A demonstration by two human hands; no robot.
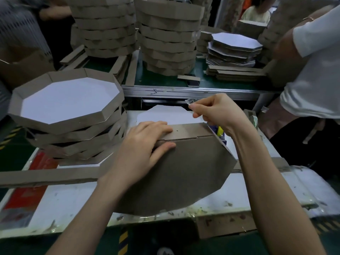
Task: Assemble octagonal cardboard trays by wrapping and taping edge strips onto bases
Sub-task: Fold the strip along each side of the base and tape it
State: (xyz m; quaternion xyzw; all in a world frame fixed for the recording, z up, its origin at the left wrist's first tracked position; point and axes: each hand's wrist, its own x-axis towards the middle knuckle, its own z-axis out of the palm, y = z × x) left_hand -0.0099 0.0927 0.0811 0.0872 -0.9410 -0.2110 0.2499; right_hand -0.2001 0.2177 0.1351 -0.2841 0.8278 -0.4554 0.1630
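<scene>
Tray base is propped on edge at counter ctr. Edge strip is pressed onto it by left hand — fingers flat, grip apart — to hold the joint closed; tape is pinched in right hand grip, presumably for sealing.

Tray stack left of base.

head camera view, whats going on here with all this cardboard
A person is building a brown octagonal cardboard tray, tipped up on the white worktable. The left hand presses the brown cardboard edge strip against its base, while the right hand pinches a piece of clear tape. Finished trays are stacked at left.
</scene>
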